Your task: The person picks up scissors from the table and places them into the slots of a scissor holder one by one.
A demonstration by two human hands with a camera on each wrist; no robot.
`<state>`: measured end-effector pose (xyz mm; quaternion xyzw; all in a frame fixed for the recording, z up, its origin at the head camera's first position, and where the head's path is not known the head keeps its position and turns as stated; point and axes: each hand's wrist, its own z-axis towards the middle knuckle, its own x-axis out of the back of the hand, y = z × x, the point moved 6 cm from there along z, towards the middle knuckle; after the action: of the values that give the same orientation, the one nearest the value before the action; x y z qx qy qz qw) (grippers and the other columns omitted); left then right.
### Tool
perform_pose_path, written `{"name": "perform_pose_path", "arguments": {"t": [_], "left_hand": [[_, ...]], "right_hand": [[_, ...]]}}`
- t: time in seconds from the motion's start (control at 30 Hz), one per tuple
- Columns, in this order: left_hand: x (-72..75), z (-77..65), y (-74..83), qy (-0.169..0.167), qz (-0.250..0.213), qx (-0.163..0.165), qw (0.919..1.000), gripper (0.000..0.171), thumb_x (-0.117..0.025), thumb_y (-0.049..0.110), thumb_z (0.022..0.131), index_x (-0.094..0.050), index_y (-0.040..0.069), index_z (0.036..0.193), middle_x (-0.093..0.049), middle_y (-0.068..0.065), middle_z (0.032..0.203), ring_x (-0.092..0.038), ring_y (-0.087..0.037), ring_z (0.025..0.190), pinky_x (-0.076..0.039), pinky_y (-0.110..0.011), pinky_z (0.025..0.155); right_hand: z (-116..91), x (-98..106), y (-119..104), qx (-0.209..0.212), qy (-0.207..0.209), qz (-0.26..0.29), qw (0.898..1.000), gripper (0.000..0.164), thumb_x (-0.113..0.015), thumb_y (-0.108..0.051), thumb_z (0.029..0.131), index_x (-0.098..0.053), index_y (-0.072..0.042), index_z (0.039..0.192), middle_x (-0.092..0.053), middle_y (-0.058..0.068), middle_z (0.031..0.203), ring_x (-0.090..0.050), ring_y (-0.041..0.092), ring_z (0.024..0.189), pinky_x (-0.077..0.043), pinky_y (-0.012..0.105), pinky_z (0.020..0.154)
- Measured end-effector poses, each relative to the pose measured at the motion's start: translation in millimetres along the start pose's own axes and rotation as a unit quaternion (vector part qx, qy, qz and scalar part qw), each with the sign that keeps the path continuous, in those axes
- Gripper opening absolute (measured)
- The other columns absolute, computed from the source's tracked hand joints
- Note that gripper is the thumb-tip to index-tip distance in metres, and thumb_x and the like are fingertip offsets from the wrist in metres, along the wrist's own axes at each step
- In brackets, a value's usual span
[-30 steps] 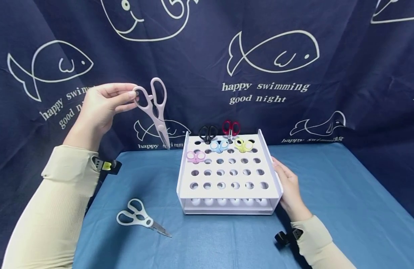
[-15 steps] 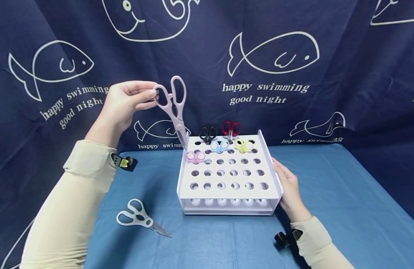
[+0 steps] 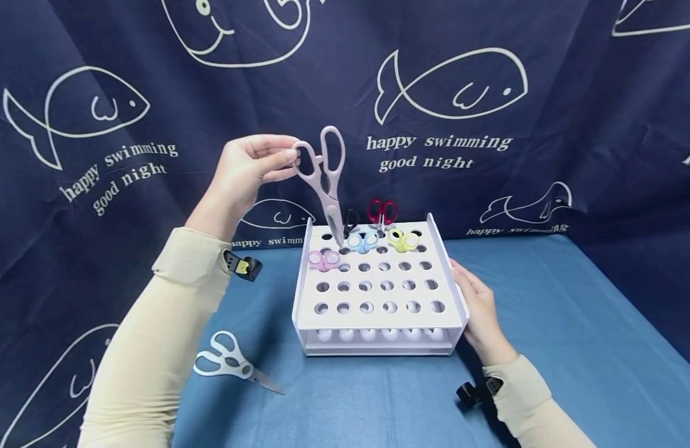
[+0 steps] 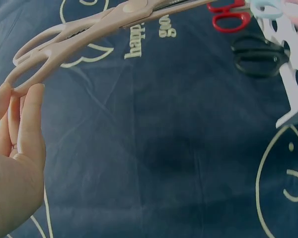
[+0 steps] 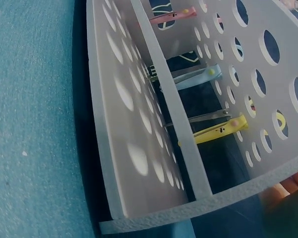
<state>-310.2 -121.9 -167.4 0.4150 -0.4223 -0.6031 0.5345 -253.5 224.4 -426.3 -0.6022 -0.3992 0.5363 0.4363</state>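
My left hand [image 3: 252, 168] pinches one handle loop of large pale pink scissors [image 3: 325, 180], as the left wrist view also shows. Their blades point down, with the tip overlapping the rear left of a white rack [image 3: 367, 318] full of round holes. My right hand [image 3: 480, 305] rests against the rack's right side. Small scissors stand in the rack: pink [image 3: 325, 261], blue [image 3: 364, 241], yellow [image 3: 403, 241], red [image 3: 382, 212] and black [image 4: 258, 56]. In the right wrist view, the yellow scissors' blade part [image 5: 221, 130] hangs through a hole.
White-handled scissors [image 3: 233, 361] lie on the blue tablecloth [image 3: 345, 404] left of the rack, blades toward the front right. A dark blue curtain [image 3: 322, 81] with white fish drawings hangs behind the table.
My left hand has carried the pale pink scissors rightward, from left of the rack to over its rear left part. My right hand and the rack have stayed in place.
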Motion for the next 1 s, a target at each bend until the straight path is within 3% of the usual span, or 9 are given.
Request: {"name": "perform_pose_path", "arguments": {"t": [0.2,0.77,1.0], "left_hand": [[-15.1,4.7,-8.5,-0.014,-0.004,-0.001,0.9999,0.016,-0.067,-0.010,0.084,-0.074,0.002,0.092,-0.073,-0.003,0.084,-0.071,-0.012,0.078,-0.060,-0.028,0.074],[-40.4,13.5,-25.8,-0.039,-0.012,0.014,0.9991,0.014,-0.067,-0.009,0.085,-0.073,0.000,0.093,-0.073,-0.003,0.085,-0.070,-0.012,0.080,-0.059,-0.030,0.078],[-54.8,14.7,-37.8,-0.050,0.004,0.025,0.9984,0.018,-0.066,-0.007,0.086,-0.068,-0.009,0.103,-0.072,-0.004,0.088,-0.068,-0.011,0.081,-0.059,-0.033,0.082]], "right_hand": [[1.7,0.1,0.5,-0.001,0.001,-0.006,1.000,0.060,-0.056,-0.033,0.098,-0.040,0.001,0.145,-0.067,-0.020,0.109,-0.065,-0.002,0.098,-0.054,0.017,0.083],[3.0,-0.2,2.4,-0.003,-0.004,-0.003,1.000,0.059,-0.055,-0.033,0.099,-0.041,0.000,0.145,-0.066,-0.020,0.111,-0.064,-0.002,0.100,-0.054,0.017,0.084],[3.1,1.5,1.6,-0.003,-0.004,-0.001,1.000,0.058,-0.056,-0.032,0.098,-0.042,0.000,0.145,-0.068,-0.020,0.110,-0.065,-0.002,0.098,-0.054,0.017,0.082]]}}
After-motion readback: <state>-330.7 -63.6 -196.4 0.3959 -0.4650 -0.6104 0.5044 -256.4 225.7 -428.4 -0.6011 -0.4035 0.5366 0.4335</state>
